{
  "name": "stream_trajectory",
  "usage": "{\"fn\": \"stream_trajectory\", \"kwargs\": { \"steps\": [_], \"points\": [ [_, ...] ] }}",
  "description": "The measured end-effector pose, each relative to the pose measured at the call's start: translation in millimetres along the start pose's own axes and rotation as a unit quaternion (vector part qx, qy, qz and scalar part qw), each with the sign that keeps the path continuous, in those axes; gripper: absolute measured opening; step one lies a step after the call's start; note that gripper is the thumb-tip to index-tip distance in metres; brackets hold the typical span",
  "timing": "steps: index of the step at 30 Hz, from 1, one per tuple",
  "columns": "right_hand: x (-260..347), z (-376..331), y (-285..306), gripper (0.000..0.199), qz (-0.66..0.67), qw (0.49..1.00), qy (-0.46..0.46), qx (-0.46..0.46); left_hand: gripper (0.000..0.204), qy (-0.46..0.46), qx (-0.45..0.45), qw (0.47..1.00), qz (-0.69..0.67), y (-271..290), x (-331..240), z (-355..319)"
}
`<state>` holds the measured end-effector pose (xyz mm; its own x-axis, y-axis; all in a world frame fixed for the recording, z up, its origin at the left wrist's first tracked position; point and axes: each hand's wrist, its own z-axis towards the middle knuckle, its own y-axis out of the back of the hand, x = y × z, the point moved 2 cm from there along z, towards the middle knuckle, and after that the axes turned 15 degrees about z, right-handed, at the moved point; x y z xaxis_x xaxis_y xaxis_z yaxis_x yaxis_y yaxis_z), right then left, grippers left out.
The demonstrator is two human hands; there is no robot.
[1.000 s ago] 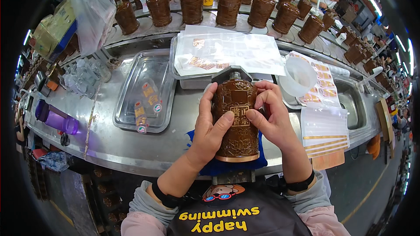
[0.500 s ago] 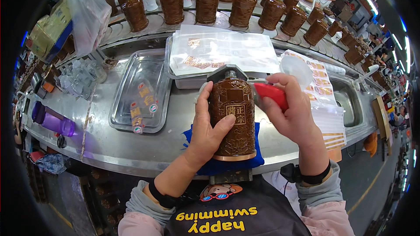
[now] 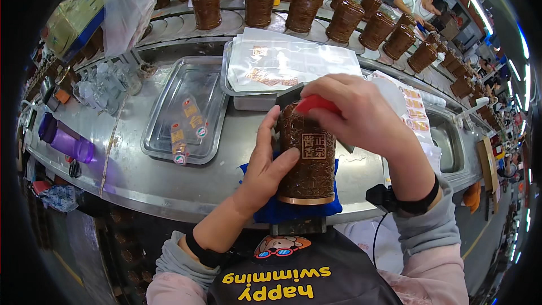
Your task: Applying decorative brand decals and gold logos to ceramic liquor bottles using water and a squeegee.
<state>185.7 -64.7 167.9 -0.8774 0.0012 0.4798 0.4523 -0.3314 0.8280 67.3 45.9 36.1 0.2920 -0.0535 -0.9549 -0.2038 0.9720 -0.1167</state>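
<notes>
A brown embossed bottle [image 3: 307, 178] with a copper-coloured base band and a square panel of characters leans back in front of me. It lies on a blue cloth [image 3: 265, 213], against a dark angular holder [image 3: 284, 99]. Wrapped along its left side is my left hand [image 3: 261, 170], thumb across the front. My right hand [image 3: 364, 113] pinches a flat red piece [image 3: 320, 103], perhaps a scraper, at the bottle's shoulder. That hand is slightly blurred and covers the neck.
Left of the bottle is a metal tray [image 3: 151, 135] with stickers [image 3: 189, 116]. Sheets [image 3: 316, 59] rest on another tray behind. Farther back, brown bottles [image 3: 260, 3] line a conveyor. A purple bottle [image 3: 68, 141] and glass pieces [image 3: 107, 87] stand left; a sink [image 3: 449, 149] is right.
My right hand has moved left with the red piece, from beside the bottle onto its shoulder. My left hand keeps its hold. Bottles on the conveyor have changed places.
</notes>
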Motion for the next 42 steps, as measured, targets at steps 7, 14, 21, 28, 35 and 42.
{"fn": "stream_trajectory", "kwargs": {
  "steps": [7, 14, 21, 28, 35, 42],
  "points": [
    [21.1, -47.4, -15.6, 0.019, 0.178, 0.982, 0.057, -0.029, 0.063, -0.071, -0.079, 0.994, 0.020, 4.5, -4.8, -5.2],
    [8.8, -68.9, -16.0, 0.024, 0.163, 0.984, 0.049, -0.050, 0.057, -0.174, -0.068, 0.923, 0.336, 11.6, -18.0, -4.6],
    [11.5, -38.5, -11.2, 0.017, 0.288, 0.957, 0.009, 0.042, 0.077, -0.188, -0.057, 0.904, 0.379, 18.2, -7.4, -26.8],
    [2.5, -11.8, -15.7, 0.013, 0.127, 0.989, -0.034, -0.064, 0.099, -0.155, -0.030, 0.900, 0.405, 15.1, 0.1, -49.1],
    [17.0, -60.5, -19.1, 0.020, 0.257, 0.965, 0.045, -0.023, 0.086, -0.265, -0.039, 0.835, 0.480, 22.3, -10.6, -26.6],
    [6.4, -86.3, -28.7, 0.018, 0.259, 0.958, -0.044, -0.119, 0.078, -0.288, -0.019, 0.831, 0.476, 14.4, -21.3, -10.5]
  ]
}}
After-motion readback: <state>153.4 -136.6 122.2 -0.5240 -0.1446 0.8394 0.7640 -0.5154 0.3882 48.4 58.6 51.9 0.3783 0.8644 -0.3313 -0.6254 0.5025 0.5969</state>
